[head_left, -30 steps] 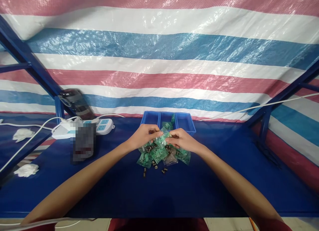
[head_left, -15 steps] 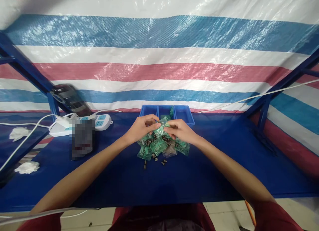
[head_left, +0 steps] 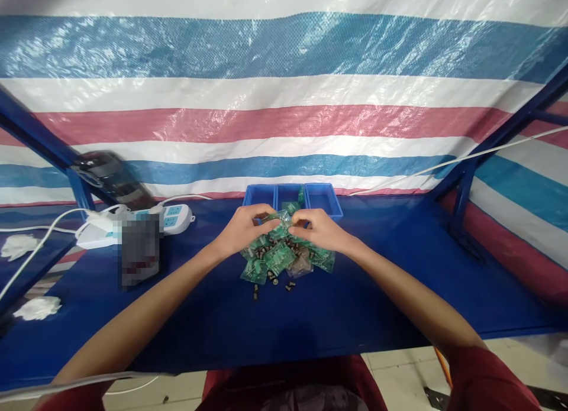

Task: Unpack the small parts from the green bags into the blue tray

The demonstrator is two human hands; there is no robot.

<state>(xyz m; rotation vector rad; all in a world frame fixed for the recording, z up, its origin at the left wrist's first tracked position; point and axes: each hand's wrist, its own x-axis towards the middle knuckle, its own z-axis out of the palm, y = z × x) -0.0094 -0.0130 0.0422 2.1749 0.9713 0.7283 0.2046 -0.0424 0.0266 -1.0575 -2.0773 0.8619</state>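
Note:
Between my two hands is a small clear-and-green plastic bag (head_left: 283, 220), pinched at its left side by my left hand (head_left: 248, 226) and at its right by my right hand (head_left: 320, 229). What the bag holds is too small to make out. Beneath the hands lies a pile of green plastic bags (head_left: 279, 256), with a brownish bag (head_left: 301, 263) at its front. Small dark screw-like parts (head_left: 272, 277) lie among and in front of the bags. Just behind the hands, the blue middle bin (head_left: 290, 192) has green bags in it.
An open blue bin stands on the left (head_left: 260, 193) and another on the right (head_left: 323, 197) of the middle one. On the left of the blue table (head_left: 381, 293) are a power strip (head_left: 177, 217), a blurred dark object (head_left: 141, 248), white cables and a dark bottle (head_left: 113, 175).
The view has shifted slightly, so the table things sit a little further left. Both hands stay on the bag, and their fingers have moved slightly around it.

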